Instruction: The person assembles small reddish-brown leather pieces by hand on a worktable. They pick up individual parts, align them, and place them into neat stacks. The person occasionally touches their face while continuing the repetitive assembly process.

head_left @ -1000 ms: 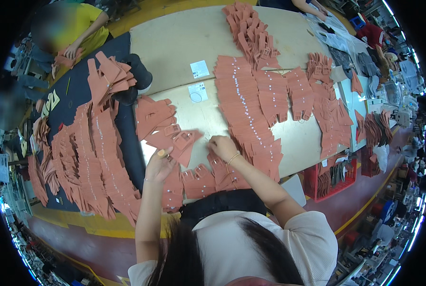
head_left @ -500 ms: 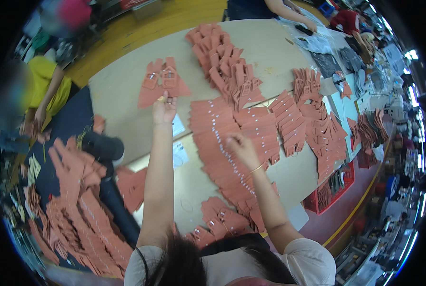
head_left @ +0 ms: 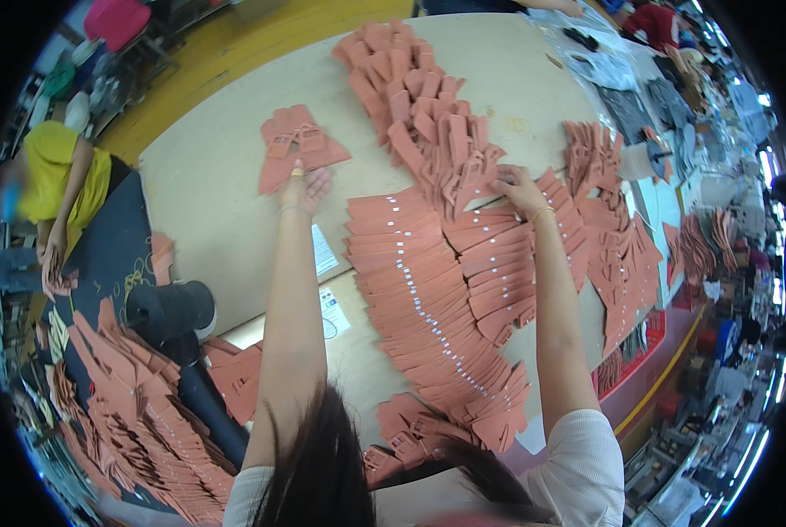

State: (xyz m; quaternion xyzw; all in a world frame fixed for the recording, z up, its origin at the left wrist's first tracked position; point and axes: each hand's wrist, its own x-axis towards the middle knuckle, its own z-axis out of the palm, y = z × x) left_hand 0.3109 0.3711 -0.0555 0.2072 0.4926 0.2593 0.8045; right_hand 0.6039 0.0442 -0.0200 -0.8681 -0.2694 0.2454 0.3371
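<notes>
My left hand (head_left: pixel 307 186) is at the near edge of a small stack of coral cut pieces (head_left: pixel 303 151). Its thumb touches the lowest edge of the stack, and its fingers are spread with the palm partly turned up. Square buckle-like openings show on these pieces. To the right, my right hand (head_left: pixel 520 191) has its fingertips closed on the edge of a coral cut piece (head_left: pixel 483 180) at the near end of a long heap (head_left: pixel 410 92). Below that hand lie fanned rows of coral pieces (head_left: pixel 415 290) with small white marks.
More coral stacks (head_left: pixel 617 255) lie on the right of the table (head_left: pixel 208 149). A black spool (head_left: pixel 171 307) and coral strips (head_left: pixel 134 378) are at left, near a person in yellow (head_left: pixel 54 176). A red crate (head_left: pixel 655 334) stands beyond the right edge.
My right hand has moved up and right, from above the fanned rows to the near end of the long heap. My left hand's fingers have spread apart beside the small stack.
</notes>
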